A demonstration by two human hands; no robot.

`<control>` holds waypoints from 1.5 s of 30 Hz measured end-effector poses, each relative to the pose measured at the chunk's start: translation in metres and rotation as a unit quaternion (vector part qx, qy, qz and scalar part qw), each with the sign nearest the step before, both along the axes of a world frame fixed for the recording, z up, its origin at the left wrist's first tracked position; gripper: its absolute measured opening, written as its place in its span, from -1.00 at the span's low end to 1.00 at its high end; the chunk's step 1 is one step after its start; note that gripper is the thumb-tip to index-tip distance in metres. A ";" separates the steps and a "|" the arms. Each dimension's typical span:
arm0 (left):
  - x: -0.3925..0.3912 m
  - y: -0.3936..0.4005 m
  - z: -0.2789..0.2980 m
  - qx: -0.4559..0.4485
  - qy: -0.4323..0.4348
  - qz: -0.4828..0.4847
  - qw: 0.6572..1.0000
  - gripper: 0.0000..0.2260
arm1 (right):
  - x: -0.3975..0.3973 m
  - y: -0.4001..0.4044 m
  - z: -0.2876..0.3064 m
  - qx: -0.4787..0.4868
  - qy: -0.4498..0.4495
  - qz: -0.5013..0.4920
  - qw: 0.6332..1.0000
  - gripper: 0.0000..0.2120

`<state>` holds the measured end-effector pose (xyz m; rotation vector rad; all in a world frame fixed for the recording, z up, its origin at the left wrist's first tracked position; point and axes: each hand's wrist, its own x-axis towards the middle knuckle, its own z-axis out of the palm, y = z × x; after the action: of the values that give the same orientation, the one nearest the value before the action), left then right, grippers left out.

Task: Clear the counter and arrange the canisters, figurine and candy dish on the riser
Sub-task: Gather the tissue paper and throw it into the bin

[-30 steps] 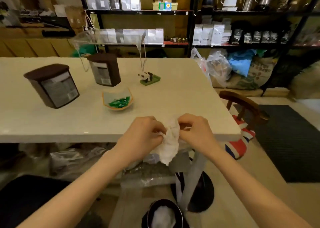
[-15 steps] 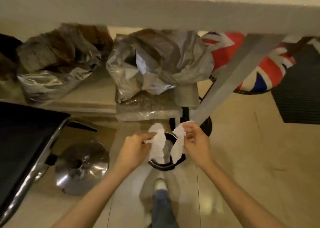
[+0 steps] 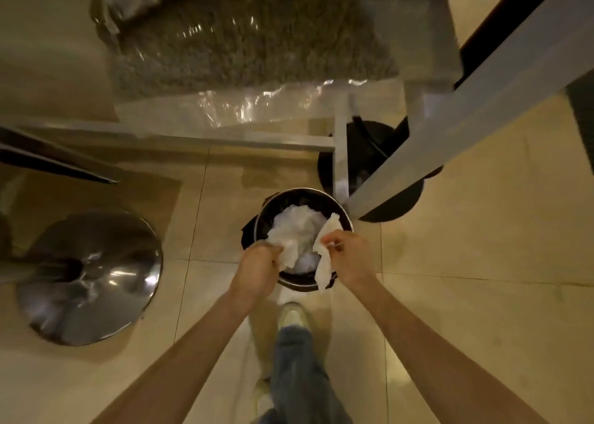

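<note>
Now that the view has dropped from counter to floor, both hands reach the bin (image 3: 302, 205).
Left hand (image 3: 257, 267) and right hand (image 3: 350, 256) each pinch a torn tissue piece (image 3: 324, 256), unreleased; arranging waits.

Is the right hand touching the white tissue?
Touching. The head view shows the right hand pinching a strip of white tissue between its fingertips above the bin.

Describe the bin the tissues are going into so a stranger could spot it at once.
Start at the slanted white table leg crossing the tiled floor; at its lower end, near the black round base, stands the waste bin. It is small, round, dark with a shiny metal rim, stuffed with white tissue, unlike the flat chrome stool base further left.
</note>
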<state>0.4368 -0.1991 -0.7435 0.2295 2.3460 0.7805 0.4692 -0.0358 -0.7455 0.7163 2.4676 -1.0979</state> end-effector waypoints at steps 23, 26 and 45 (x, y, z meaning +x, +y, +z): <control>-0.024 -0.001 0.075 -0.224 0.012 -0.109 0.968 -0.73 | -0.012 -0.001 0.060 -0.017 -0.053 0.108 0.993 -0.76; -0.022 -0.010 0.145 -0.164 0.005 -0.080 0.983 -0.73 | -0.007 -0.008 0.128 0.001 -0.041 0.155 0.987 -0.77; -0.018 -0.120 0.602 -0.092 0.268 -0.007 0.959 -0.66 | -0.004 -0.063 0.606 0.082 0.229 0.268 0.932 -0.74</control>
<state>0.4190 -0.3194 -0.1417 0.4187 2.9027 0.5303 0.4647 -0.0991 -0.1397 -0.2202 2.9016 -0.9199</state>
